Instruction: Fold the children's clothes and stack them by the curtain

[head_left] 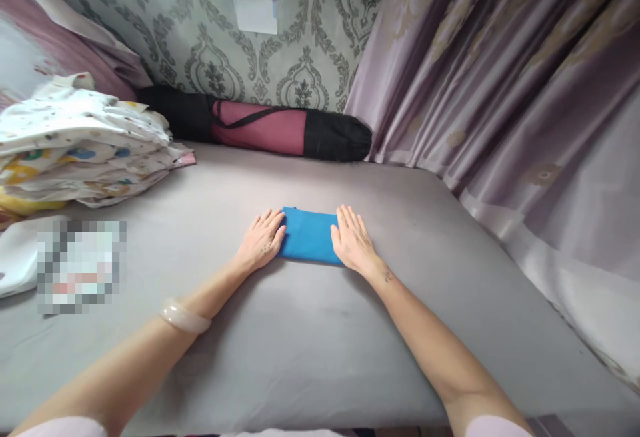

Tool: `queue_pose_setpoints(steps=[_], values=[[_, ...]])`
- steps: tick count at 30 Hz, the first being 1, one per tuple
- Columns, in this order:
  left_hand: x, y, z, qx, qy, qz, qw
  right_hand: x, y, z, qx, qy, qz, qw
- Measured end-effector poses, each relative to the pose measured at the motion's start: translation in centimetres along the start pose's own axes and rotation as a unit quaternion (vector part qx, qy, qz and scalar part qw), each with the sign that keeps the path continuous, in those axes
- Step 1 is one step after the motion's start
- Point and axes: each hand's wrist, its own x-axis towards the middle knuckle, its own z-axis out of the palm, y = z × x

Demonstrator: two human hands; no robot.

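Observation:
A flat blue folded cloth [310, 237], roughly rectangular, lies on the grey bed sheet [300, 343]. My left hand [263, 238] rests palm down at its left end, fingers stretched forward and the thumb touching the cloth. At the right end, my right hand [353, 238] lies flat too, with its thumb on the blue surface and the fingers along the edge. Neither hand grips anything. A pale bangle [184, 317] circles my left forearm. The parts of the cloth beneath my hands are hidden.
A heap of patterned fabric [85, 143] sits at the left, with a white object [25, 253] and a blurred-out item [83, 267] in front. Along the wall [310, 43] lies a long black and maroon bag [260, 129]. Purple curtains [480, 77] hang down the right side.

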Motion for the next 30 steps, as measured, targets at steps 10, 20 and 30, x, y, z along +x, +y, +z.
queue_pose_setpoints(steps=[10,20,30], values=[[-0.2,-0.1,0.2,0.019,-0.005,0.011,1.000,0.1,0.1,2.7,-0.009,-0.054,-0.007,0.998],[-0.3,0.2,-0.2,-0.008,0.001,0.003,1.000,1.7,-4.6,1.2,0.048,-0.028,-0.065,0.996],[-0.2,0.1,0.0,-0.014,0.011,0.000,1.000,1.9,-5.1,2.4,0.054,-0.089,-0.051,0.993]])
